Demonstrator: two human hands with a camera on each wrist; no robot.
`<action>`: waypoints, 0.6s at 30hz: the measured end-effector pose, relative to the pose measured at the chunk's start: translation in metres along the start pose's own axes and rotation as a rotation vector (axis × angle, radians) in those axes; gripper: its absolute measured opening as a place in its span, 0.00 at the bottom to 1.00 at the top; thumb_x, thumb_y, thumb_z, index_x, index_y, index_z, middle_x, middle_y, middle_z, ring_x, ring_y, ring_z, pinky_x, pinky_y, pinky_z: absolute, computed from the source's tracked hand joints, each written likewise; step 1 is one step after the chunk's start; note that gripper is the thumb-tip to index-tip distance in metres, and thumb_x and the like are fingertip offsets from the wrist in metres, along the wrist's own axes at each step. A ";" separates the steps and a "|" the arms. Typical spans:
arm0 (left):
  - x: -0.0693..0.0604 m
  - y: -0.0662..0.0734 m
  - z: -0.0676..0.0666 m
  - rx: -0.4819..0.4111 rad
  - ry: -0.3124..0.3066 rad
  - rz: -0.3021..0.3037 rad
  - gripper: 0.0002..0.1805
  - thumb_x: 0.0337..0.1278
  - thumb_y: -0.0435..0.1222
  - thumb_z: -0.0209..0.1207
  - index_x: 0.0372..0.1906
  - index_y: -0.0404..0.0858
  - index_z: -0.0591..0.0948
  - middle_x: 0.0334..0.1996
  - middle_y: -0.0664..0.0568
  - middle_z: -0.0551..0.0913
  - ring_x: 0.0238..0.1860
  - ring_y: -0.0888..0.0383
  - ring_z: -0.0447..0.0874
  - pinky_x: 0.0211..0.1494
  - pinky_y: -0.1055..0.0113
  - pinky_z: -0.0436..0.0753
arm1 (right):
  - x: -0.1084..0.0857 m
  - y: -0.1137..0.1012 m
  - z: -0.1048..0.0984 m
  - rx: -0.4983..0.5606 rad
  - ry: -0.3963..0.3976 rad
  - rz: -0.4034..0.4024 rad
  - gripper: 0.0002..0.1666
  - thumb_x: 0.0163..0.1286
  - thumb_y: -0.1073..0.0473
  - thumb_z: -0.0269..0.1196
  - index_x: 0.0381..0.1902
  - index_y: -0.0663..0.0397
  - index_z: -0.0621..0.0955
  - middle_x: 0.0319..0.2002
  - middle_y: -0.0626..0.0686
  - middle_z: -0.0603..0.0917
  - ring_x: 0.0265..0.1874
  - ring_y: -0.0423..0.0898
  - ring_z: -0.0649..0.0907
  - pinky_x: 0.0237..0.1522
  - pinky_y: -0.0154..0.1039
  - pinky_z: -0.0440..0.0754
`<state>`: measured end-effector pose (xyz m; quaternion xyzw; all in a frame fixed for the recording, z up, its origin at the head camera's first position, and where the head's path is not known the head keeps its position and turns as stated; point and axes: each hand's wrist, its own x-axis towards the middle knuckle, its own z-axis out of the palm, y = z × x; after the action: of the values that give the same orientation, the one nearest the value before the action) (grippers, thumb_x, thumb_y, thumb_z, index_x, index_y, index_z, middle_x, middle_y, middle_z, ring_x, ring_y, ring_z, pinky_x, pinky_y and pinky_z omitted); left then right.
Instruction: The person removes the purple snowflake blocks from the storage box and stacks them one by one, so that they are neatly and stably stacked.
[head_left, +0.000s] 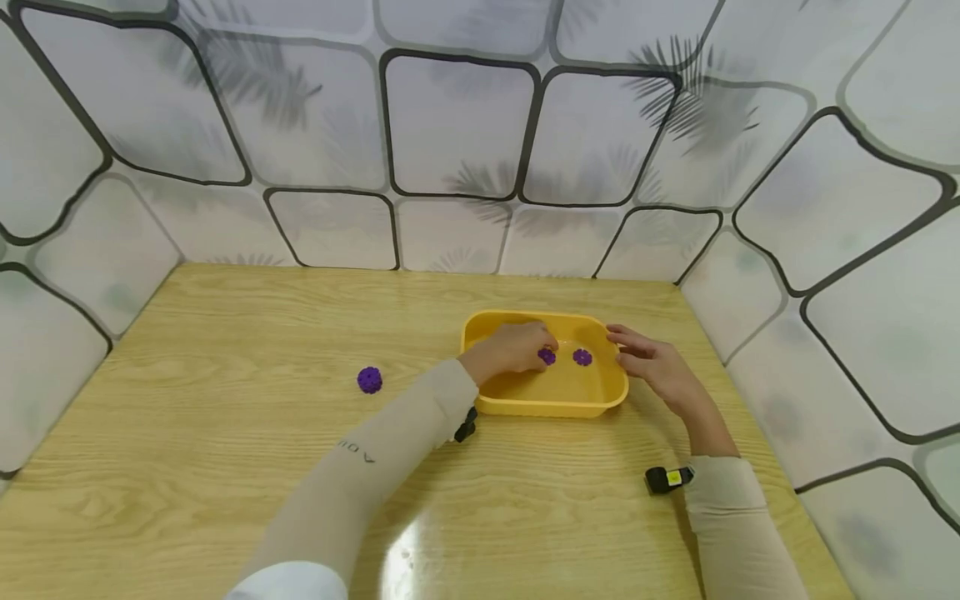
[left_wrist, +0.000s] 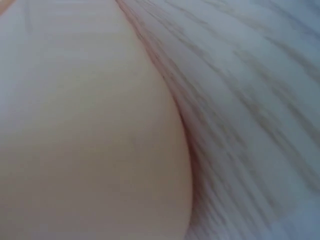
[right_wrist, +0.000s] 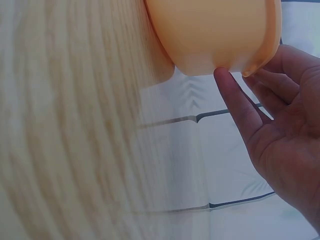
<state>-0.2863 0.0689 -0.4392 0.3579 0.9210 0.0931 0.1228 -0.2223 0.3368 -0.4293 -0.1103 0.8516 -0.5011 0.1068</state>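
My left hand (head_left: 517,347) reaches over the near left rim into a yellow plastic tray (head_left: 551,408). Its thumb and fingers pinch a small purple flower-shaped piece (head_left: 547,357) just above the tray floor. A second purple flower-shaped piece (head_left: 582,357) lies to the right inside the tray. At the tray's right end is my right hand (head_left: 660,371), fingers extended. In the right wrist view, the thumb of this hand (right_wrist: 285,135) touches the tray's outer wall (right_wrist: 215,35), and the other fingers lie by the rim. The left wrist view shows only the tray's blurred outer side (left_wrist: 100,125).
Left of the tray, a round purple cluster (head_left: 370,380) sits on the wood-grain table (head_left: 225,433). A patterned wall covering (head_left: 457,125) rises behind the table and along both sides. Small black devices are worn at both wrists, including a camera (head_left: 667,478) at the right.
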 end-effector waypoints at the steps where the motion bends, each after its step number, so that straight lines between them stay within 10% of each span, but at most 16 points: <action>1: -0.002 -0.001 0.000 -0.001 0.000 -0.003 0.22 0.70 0.46 0.60 0.65 0.50 0.79 0.62 0.56 0.78 0.63 0.58 0.76 0.64 0.58 0.77 | 0.001 0.000 0.001 -0.003 -0.002 -0.002 0.30 0.79 0.55 0.56 0.74 0.58 0.69 0.80 0.52 0.58 0.76 0.57 0.63 0.55 0.24 0.76; 18: -0.004 -0.002 0.000 -0.169 -0.039 -0.023 0.13 0.63 0.48 0.65 0.50 0.52 0.84 0.41 0.63 0.83 0.41 0.64 0.77 0.46 0.69 0.75 | 0.001 0.002 0.001 0.003 -0.007 -0.014 0.30 0.79 0.54 0.57 0.73 0.58 0.69 0.80 0.52 0.58 0.77 0.57 0.61 0.55 0.22 0.75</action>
<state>-0.2843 0.0648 -0.4385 0.3375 0.9112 0.1623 0.1715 -0.2228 0.3371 -0.4318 -0.1177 0.8498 -0.5025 0.1066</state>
